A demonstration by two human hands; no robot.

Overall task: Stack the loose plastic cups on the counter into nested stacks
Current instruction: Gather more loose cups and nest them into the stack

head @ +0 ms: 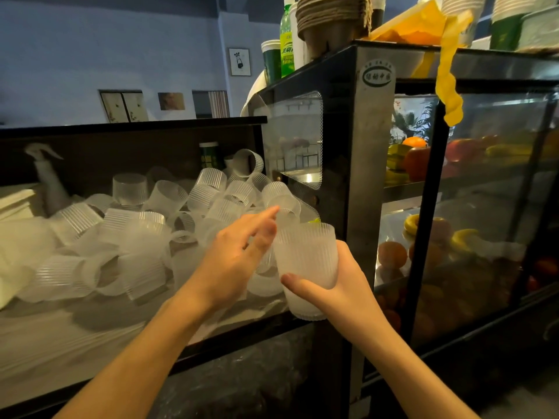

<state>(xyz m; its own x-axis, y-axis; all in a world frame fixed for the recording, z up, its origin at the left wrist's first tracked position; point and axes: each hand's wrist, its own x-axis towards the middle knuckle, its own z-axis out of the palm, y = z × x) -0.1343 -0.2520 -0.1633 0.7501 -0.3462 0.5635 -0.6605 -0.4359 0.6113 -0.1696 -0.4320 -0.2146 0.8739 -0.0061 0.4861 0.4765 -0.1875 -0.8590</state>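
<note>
Cups [145, 237] lie heaped left of the right grip [338, 285] holding an upright nested stack [305, 267]; left grip [239, 252], fingers spread and empty, is nearer.

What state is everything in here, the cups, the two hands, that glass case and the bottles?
Right hand: gripping an upright nested stack of cups.
Left hand: open, fingers reaching toward the pile.
Loose cups: jumbled on the counter, most on their sides, some upside down.
Display case: shut as far as shows, fruit on its shelves.
Green bottle: upright on the case, capped.
Spray bottle: standing behind the pile.
</note>
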